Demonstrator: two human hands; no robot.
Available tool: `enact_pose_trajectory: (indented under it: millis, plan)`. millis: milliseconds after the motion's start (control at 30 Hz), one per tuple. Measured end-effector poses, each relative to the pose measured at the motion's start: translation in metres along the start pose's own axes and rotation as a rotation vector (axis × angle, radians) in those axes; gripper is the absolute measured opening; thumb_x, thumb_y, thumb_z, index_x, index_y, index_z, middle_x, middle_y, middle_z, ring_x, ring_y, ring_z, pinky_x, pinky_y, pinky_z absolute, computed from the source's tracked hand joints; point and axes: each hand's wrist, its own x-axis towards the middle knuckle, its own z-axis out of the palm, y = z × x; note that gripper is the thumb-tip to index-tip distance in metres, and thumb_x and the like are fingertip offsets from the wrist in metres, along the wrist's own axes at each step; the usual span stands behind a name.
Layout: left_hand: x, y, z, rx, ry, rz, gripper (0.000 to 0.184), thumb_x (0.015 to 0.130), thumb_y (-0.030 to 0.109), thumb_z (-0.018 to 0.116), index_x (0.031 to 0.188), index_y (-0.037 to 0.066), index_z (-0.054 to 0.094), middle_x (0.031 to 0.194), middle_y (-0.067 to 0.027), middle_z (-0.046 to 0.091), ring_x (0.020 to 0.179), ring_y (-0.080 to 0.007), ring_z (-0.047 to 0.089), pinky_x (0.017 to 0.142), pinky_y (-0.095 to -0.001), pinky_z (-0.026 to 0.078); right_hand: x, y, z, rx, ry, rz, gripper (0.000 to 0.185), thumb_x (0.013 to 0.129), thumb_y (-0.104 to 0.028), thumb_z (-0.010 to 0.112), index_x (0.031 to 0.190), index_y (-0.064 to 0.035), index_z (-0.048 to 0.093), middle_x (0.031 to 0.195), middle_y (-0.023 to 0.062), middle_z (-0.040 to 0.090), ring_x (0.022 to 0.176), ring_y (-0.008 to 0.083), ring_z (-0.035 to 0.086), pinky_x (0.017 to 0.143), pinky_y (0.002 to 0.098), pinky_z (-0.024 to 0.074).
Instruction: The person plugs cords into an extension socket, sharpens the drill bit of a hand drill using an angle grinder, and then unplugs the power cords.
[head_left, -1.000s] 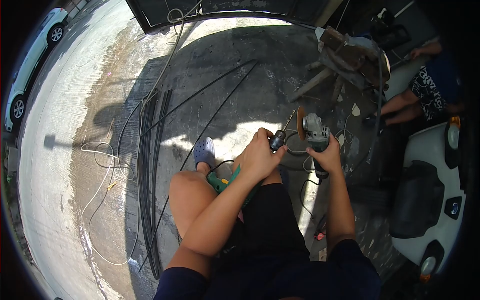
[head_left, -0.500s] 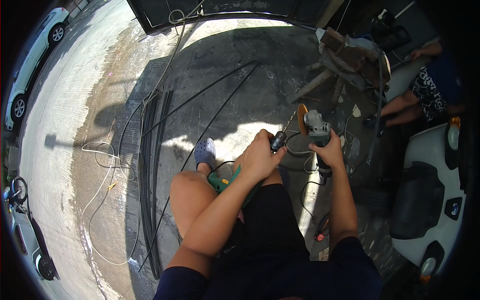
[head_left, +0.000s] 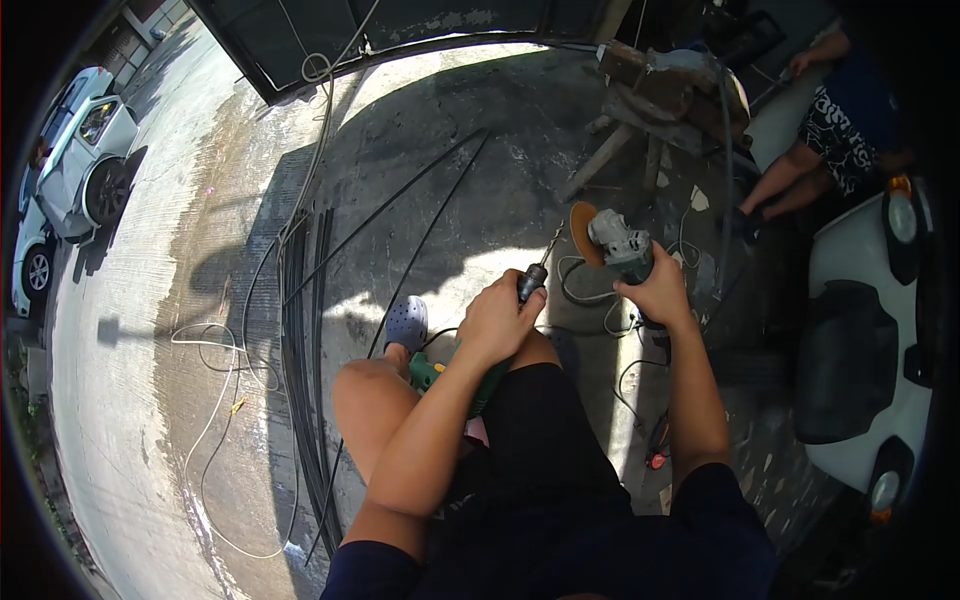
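My left hand point(head_left: 495, 318) is closed around the black chuck point(head_left: 532, 284) of a green power drill point(head_left: 425, 370), whose body lies across my lap, partly hidden by my forearm. A spiral drill bit point(head_left: 553, 243) sticks up out of the chuck. My right hand point(head_left: 662, 290) grips the body of an angle grinder point(head_left: 621, 245), thumb across it. The grinder's tan disc point(head_left: 582, 236) stands just right of the bit's tip. Whether disc and bit touch, I cannot tell.
Long dark metal bars point(head_left: 300, 350) lie on the ground at left, with a pale cable point(head_left: 215, 420) beside them. A wooden stand point(head_left: 670, 100) is ahead right, near another person's legs point(head_left: 790, 185). A white vehicle front point(head_left: 870, 260) is at right; cars point(head_left: 95, 160) are on the road.
The grinder has tilted left, showing more of its disc's face. Both hands still hold their tools. The view has shifted, and another car has appeared on the road at left.
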Motion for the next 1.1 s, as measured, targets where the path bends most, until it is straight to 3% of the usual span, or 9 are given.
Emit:
enact_pose_trajectory:
  millis: [100,233,267,600,1100]
  plan:
    - [0.001,-0.013,0.000,0.001,0.023,0.024,0.047,0.094,0.042,0.061,0.111,-0.003,0.062,0.089,-0.0259,0.070,0.090,-0.0447,0.068,0.083,-0.0533,0.051,-0.004,-0.007,-0.005,-0.068,0.071,-0.063,0.063,0.062,-0.024,0.086,0.113,0.0058,0.063,0.103,0.0267,0.072,0.102,0.0438,0.070,0.090,0.0473,0.0547]
    - [0.001,-0.020,0.001,-0.009,0.067,0.051,0.048,0.094,0.042,0.061,0.110,-0.003,0.062,0.088,-0.0266,0.070,0.088,-0.0456,0.068,0.081,-0.0535,0.051,-0.004,-0.007,-0.007,-0.050,0.044,-0.053,0.064,0.062,-0.024,0.086,0.113,0.0064,0.062,0.101,0.0278,0.072,0.100,0.0444,0.070,0.089,0.0473,0.0554]
    - [0.002,-0.023,0.003,0.025,0.094,0.080,0.051,0.094,0.043,0.063,0.115,-0.004,0.063,0.084,-0.0250,0.069,0.081,-0.0409,0.070,0.076,-0.0476,0.052,-0.004,-0.007,-0.007,-0.068,0.024,-0.050,0.065,0.061,-0.024,0.086,0.113,0.0067,0.062,0.100,0.0283,0.072,0.099,0.0448,0.070,0.089,0.0473,0.0558]
    - [0.002,-0.019,0.005,0.018,0.074,0.112,0.050,0.094,0.042,0.063,0.113,-0.004,0.064,0.082,-0.0246,0.070,0.080,-0.0410,0.070,0.074,-0.0473,0.052,-0.005,-0.030,-0.013,-0.124,-0.023,-0.020,0.079,0.060,-0.026,0.087,0.124,0.0110,0.059,0.100,0.0313,0.072,0.100,0.0461,0.070,0.090,0.0467,0.0566]
    - [0.002,-0.019,0.004,-0.002,0.068,0.104,0.050,0.094,0.042,0.064,0.111,-0.004,0.064,0.081,-0.0245,0.069,0.079,-0.0408,0.070,0.073,-0.0476,0.052,0.001,-0.024,-0.019,-0.138,-0.012,-0.012,0.070,0.060,-0.026,0.084,0.116,0.0098,0.062,0.098,0.0301,0.072,0.098,0.0468,0.070,0.088,0.0469,0.0568]
